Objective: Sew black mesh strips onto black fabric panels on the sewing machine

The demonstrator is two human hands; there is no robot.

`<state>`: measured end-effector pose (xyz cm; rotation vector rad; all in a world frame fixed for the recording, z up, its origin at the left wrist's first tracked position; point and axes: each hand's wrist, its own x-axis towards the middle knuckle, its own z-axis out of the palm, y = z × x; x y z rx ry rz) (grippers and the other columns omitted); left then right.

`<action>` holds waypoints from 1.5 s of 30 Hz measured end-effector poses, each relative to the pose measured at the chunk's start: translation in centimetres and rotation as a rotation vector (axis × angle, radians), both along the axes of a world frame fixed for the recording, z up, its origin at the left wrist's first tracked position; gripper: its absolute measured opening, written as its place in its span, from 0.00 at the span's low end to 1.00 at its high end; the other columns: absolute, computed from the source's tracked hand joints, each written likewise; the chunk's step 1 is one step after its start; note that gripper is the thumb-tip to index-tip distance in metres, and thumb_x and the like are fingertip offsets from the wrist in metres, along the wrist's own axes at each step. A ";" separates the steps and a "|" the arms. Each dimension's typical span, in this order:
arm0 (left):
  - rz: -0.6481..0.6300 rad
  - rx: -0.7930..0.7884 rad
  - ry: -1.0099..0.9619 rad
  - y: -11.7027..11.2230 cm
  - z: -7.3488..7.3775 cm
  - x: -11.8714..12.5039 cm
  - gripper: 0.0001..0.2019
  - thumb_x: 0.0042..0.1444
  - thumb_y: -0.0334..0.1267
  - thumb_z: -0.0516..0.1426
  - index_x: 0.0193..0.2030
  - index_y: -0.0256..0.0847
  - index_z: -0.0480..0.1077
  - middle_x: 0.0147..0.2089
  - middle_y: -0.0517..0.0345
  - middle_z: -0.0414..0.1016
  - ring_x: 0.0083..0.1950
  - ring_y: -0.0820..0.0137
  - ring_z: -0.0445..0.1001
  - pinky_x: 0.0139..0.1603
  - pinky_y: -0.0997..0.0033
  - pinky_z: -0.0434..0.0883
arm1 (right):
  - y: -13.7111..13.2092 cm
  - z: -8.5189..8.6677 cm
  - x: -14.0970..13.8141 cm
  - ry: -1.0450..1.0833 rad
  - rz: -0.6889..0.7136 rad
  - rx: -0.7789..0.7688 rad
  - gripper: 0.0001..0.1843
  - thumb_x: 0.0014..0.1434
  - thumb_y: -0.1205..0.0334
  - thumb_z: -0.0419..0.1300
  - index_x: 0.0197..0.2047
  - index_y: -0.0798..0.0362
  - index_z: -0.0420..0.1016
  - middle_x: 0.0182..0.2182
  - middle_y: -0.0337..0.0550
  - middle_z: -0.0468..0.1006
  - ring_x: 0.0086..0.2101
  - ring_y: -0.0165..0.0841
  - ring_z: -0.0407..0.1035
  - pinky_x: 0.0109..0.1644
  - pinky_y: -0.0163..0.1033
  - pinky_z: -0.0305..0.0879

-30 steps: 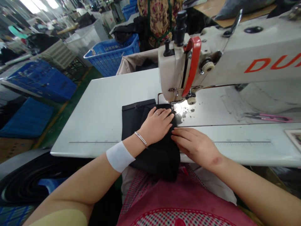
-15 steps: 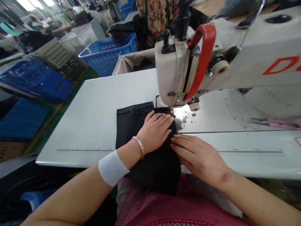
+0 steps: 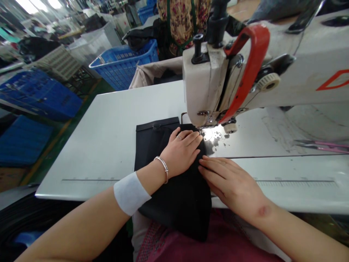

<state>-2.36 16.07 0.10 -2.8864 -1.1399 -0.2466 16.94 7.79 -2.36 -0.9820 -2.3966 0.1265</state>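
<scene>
A piece of black fabric [image 3: 177, 203] lies on the sewing machine's table, its upper right edge by the presser foot and its lower end hanging over the front edge toward my lap. My left hand [image 3: 181, 151], with a ring and a silver bangle, rests flat on the fabric, fingers stretched toward the needle area. Just below and to the right, my right hand [image 3: 231, 182] has its fingers together at the fabric's right edge; its thumb is hidden. The sewing machine [image 3: 199, 87] stands over the fabric's upper right corner, its needle hard to make out.
Pink-handled thread snips [image 3: 324, 146] lie on the right of the machine bed. A red lever-like strip [image 3: 245, 80] curves down the machine head. Beyond the white table [image 3: 109, 123] stand a blue basket [image 3: 125, 67] and a cloth-lined bin [image 3: 144, 75].
The view has shifted slightly, with the machine head appearing further right. The fabric's lower end hangs a bit lower in the picture. Both hands keep nearly the same places on the fabric.
</scene>
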 end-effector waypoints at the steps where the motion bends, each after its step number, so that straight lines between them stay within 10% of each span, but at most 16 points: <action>1: -0.003 0.001 -0.003 0.0 0.0 0.0 0.19 0.67 0.39 0.47 0.62 0.39 0.61 0.64 0.53 0.64 0.64 0.59 0.60 0.70 0.47 0.49 | 0.0 0.0 0.0 -0.002 -0.002 0.003 0.18 0.61 0.72 0.57 0.54 0.59 0.72 0.53 0.50 0.74 0.55 0.39 0.66 0.61 0.49 0.64; 26: -0.041 -0.060 -0.042 1.7 0.1 -0.8 0.16 0.66 0.38 0.49 0.59 0.41 0.64 0.65 0.54 0.63 0.67 0.60 0.58 0.71 0.45 0.49 | 0.4 -0.2 -0.4 0.008 -0.042 -0.001 0.16 0.62 0.70 0.56 0.54 0.60 0.72 0.53 0.53 0.73 0.56 0.40 0.65 0.58 0.48 0.67; 36: -0.177 -0.152 -0.247 -8.2 1.1 -2.5 0.09 0.64 0.30 0.52 0.48 0.38 0.71 0.50 0.56 0.74 0.50 0.68 0.70 0.54 0.63 0.69 | -3.6 0.1 1.1 0.139 0.039 -0.090 0.17 0.63 0.70 0.54 0.54 0.56 0.72 0.46 0.50 0.76 0.48 0.39 0.67 0.52 0.49 0.69; 45: -0.162 -0.165 -0.291 -8.6 0.1 -1.7 0.11 0.65 0.29 0.51 0.51 0.36 0.70 0.49 0.53 0.72 0.50 0.67 0.68 0.54 0.63 0.69 | -5.1 -0.6 1.3 0.173 -0.001 -0.070 0.16 0.61 0.70 0.57 0.52 0.56 0.74 0.43 0.50 0.76 0.47 0.40 0.68 0.51 0.50 0.69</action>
